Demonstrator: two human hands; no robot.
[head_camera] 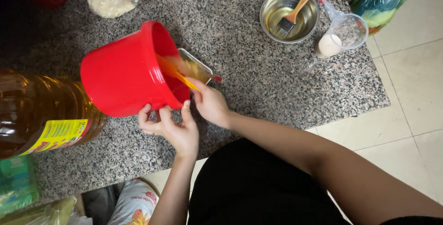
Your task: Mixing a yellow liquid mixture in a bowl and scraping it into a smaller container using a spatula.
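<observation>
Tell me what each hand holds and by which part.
The left hand grips the tilted red bucket at its lower rim. The right hand holds an orange spatula by its handle end.

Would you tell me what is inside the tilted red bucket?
Pale batter runs from the red bucket into a small metal tray, scraped by a spatula. Its deeper inside is hidden.

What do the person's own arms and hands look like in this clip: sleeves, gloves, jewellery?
Both forearms are bare, with no sleeves in view. The left hand and right hand wear no gloves, and no rings, watch or bracelet show. A black garment covers the body below.
</observation>
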